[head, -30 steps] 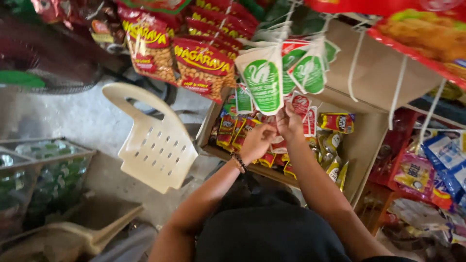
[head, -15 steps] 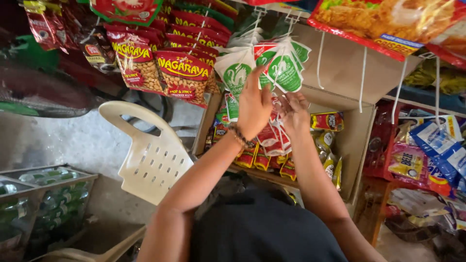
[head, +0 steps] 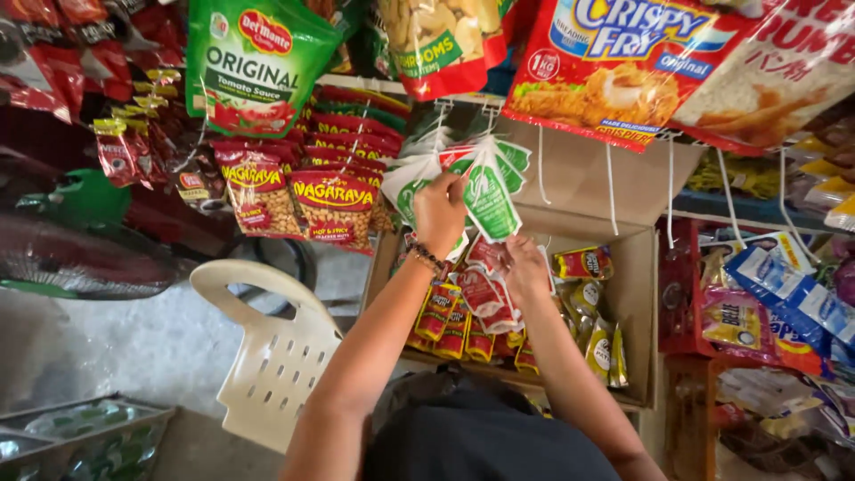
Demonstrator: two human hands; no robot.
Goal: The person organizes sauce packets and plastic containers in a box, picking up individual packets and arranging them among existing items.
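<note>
Left hand (head: 438, 212) raised, fingers pinched on a hanging bunch of green-and-white sachets (head: 488, 198) above an open cardboard box (head: 634, 267). Right hand (head: 525, 269) lower, fingers closed on red sachets (head: 481, 292) just over the box. White plastic chair (head: 272, 356) to the left.

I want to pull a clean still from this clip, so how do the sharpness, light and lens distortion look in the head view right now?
Head view: even daylight, no hard glare. The left hand on the green-and-white sachets and the right hand at the red sachets look reasonably sharp. The plastic chair is softer. The wide lens bows the hanging packets near the top edge.
</note>
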